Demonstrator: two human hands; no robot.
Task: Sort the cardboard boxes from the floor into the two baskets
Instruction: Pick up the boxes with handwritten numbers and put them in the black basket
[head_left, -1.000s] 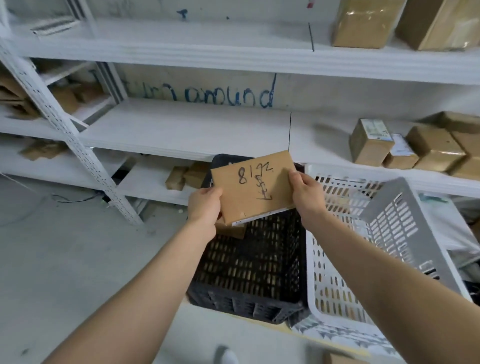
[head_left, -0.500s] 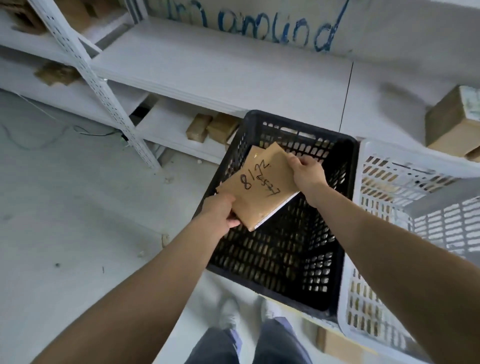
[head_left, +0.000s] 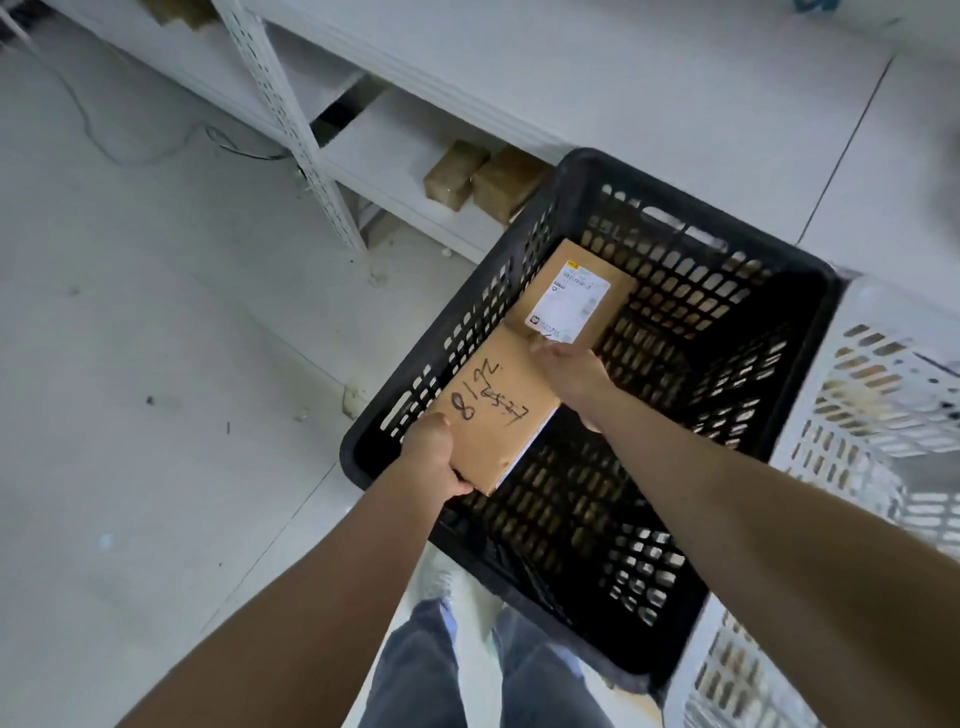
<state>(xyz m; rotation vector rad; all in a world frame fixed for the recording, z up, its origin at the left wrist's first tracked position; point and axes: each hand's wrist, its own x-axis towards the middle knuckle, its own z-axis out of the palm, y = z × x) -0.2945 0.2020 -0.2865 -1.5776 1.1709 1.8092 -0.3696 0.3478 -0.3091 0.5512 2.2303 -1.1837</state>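
Head view, looking steeply down. White metal shelving unit (head_left: 597, 78) across the top, with a perforated white upright (head_left: 291, 124) at its left. Pale grey floor (head_left: 130, 415) on the left side, a thin cable (head_left: 104, 140) trailing over it. Black perforated plastic basket (head_left: 810, 291) at centre, standing on the floor just below the lowest shelf edge. White perforated plastic basket (head_left: 883, 364) directly beside it on the right, walls touching or nearly so. Blue-grey trouser legs (head_left: 415, 670) at the bottom edge.

Flat rectangular brown cardboard box (head_left: 498, 415) held over the left half of the black basket, inside its rim line, tilted with the long axis running from lower left to upper right. Plain kraft top face, black handwritten marker digits "812" and a further scrawl; pale strip visible along the lower right edge. Left hand (head_left: 436, 457) clamped on the near lower corner, thumb on top, fingers underneath. Right hand (head_left: 571, 374) closed on the far upper edge.

Second brown cardboard box with a white printed shipping label (head_left: 571, 301) lying in the black basket beyond the held box, against the left wall. Two small brown taped cartons (head_left: 483, 176) side by side on the lowest shelf, left of the black basket.
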